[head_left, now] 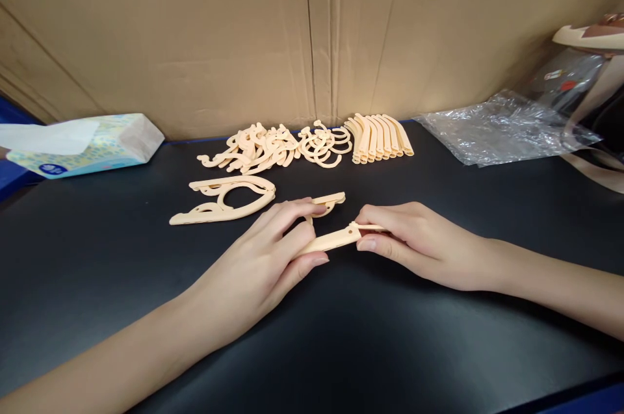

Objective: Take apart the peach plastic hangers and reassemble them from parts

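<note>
My left hand (277, 251) is closed around a cream plastic hanger arm (334, 240) with a small hole near its right end. Fingers of my right hand (419, 242) pinch a thin cream hanger piece (371, 227) that meets that end; most of it is hidden by the fingers. Another arm (331, 198) of cream plastic shows just behind my left fingers, and I cannot tell whether it joins the held one. To the left lies a folded hanger (253, 209) with two arms and a round middle opening.
Behind the hands on the black table (341, 349) lie a heap of hooked pieces (258, 147), several curved C-shaped pieces (324, 144) and a row of hanger arms (383, 138). A tissue pack (112, 144) is at left, a clear plastic bag (497, 128) at right, cardboard (219, 43) behind.
</note>
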A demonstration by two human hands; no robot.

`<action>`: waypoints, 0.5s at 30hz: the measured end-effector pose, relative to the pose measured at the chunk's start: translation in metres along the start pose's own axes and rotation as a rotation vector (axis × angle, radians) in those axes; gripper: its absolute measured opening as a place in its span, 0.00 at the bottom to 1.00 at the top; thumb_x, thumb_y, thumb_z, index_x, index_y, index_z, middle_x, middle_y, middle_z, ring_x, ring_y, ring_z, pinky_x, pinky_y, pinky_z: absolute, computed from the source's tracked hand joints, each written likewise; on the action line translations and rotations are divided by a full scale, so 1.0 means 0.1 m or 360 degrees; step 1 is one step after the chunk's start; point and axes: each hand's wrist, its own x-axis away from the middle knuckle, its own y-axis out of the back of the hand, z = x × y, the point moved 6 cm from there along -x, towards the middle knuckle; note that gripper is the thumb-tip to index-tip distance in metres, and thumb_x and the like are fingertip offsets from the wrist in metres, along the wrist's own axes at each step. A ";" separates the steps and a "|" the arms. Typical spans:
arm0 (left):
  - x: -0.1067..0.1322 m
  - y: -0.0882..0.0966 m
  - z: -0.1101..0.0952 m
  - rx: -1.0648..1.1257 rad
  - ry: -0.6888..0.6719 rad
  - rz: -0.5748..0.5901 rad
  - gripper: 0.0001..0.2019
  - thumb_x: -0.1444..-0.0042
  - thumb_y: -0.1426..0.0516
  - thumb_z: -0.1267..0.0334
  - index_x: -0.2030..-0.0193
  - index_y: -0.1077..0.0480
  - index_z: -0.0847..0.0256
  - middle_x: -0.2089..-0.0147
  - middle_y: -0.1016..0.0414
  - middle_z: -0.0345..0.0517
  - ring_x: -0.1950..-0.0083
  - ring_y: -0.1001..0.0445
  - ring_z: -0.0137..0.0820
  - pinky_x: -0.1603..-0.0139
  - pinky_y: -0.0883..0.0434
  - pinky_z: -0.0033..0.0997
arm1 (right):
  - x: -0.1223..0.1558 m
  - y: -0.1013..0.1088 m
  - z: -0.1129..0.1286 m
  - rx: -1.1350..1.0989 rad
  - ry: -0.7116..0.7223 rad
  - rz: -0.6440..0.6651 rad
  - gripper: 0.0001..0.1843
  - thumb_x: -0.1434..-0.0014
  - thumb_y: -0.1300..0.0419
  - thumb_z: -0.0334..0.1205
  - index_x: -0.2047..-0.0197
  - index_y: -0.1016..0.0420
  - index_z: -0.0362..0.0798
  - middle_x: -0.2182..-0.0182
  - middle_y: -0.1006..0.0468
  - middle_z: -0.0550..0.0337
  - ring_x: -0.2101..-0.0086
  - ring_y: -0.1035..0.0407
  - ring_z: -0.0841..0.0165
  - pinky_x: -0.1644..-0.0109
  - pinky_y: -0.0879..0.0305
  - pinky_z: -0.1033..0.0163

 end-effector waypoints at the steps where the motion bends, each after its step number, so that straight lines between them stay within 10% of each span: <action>1: 0.00 0.00 0.00 -0.0005 -0.0002 0.0004 0.09 0.30 0.52 0.61 0.62 0.36 0.59 0.38 0.34 0.50 0.35 0.36 0.35 0.35 0.35 0.34 | 0.00 0.00 0.01 0.0025 0.0019 -0.0003 0.13 0.28 0.51 0.43 0.66 0.40 0.50 0.74 0.35 0.67 0.76 0.41 0.75 0.72 0.48 0.68; 15: 0.01 -0.01 0.00 0.0027 -0.0073 0.0051 0.07 0.30 0.52 0.62 0.57 0.34 0.60 0.37 0.35 0.50 0.33 0.38 0.33 0.32 0.39 0.32 | 0.03 -0.05 0.03 0.0302 0.0166 -0.0011 0.14 0.28 0.55 0.42 0.67 0.45 0.50 0.75 0.40 0.68 0.78 0.47 0.74 0.74 0.51 0.68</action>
